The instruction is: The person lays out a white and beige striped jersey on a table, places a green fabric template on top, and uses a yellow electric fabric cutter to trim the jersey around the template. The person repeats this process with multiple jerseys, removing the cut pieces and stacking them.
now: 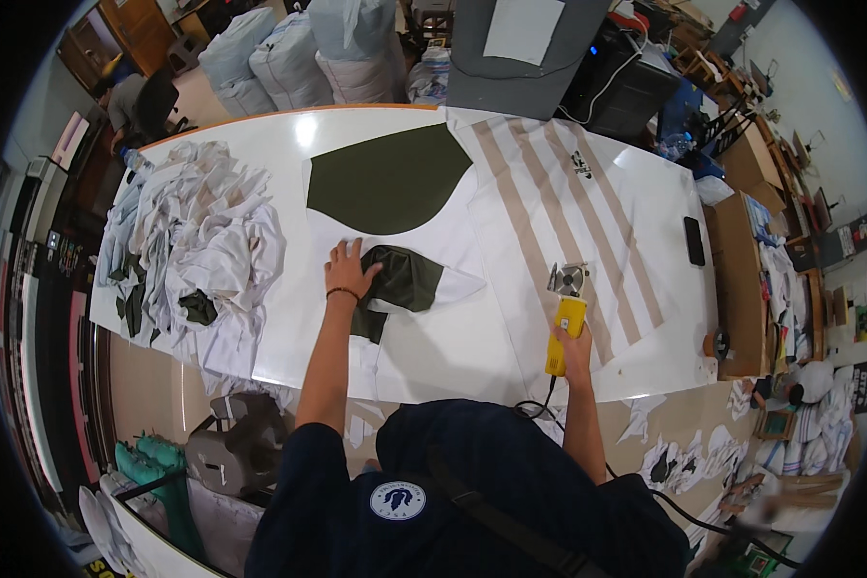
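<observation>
My right hand [576, 352] is wrapped round the yellow body of an electric rotary fabric cutter [568, 323]. Its round blade end rests over a white cloth panel with tan stripes [544, 183] and a small dark print. With fingers spread, my left hand [351, 270] lies on a crumpled dark green and white piece of cloth [405, 279] at the middle of the table. Just beyond it, a dark green panel with a curved edge [390, 178] lies flat on white cloth. The cutter's black cord runs down past my right forearm.
A heap of white and green fabric scraps [207, 241] covers the left of the white table [453, 361]. A black phone [694, 241] lies near the right edge. Large stuffed sacks [289, 63] and a grey cabinet [511, 82] stand behind. Scraps litter the floor; a person sits far left.
</observation>
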`<state>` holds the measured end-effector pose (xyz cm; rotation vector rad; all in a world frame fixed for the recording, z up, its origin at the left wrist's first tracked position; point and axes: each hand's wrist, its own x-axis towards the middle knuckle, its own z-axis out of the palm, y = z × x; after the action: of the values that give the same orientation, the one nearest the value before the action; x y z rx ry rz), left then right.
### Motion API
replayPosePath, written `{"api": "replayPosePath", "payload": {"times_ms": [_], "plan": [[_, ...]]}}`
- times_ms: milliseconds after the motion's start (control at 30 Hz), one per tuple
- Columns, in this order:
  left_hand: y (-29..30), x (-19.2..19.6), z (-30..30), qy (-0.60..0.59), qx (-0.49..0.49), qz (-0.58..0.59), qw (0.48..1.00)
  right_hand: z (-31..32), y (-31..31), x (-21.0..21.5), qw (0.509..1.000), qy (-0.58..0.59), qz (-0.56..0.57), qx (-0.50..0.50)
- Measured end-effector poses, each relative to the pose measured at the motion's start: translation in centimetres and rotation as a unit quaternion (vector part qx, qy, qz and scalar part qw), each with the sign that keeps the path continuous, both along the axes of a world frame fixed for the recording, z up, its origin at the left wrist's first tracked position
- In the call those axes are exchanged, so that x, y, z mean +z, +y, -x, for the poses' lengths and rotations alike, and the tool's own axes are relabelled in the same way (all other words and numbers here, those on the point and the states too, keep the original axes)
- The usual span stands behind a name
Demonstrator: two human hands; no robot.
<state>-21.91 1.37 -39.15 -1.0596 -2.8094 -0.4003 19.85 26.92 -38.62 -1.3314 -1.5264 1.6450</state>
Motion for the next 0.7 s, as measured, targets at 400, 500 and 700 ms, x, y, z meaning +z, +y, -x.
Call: {"api": "replayPosePath", "payload": {"times_ms": [400, 500, 700], "plan": [[-4.2, 6.5, -14.8, -0.449, -0.218, 0.286, 0.818, -15.0, 5.6, -0.4, 0.999, -0.017, -0.029, -0.012], [-3.2, 7.3, -13.0, -0.415, -0.157, 0.163, 0.881, -15.2, 5.9, 1.8, 0.994, -0.071, -0.054, -0.064], [-5.1, -0.5, -7.3, -0.095, -0.018, 0.044, 0.994, -13.3, 4.6, 0.8, 0.996, -0.009, -0.062, -0.063]]}}
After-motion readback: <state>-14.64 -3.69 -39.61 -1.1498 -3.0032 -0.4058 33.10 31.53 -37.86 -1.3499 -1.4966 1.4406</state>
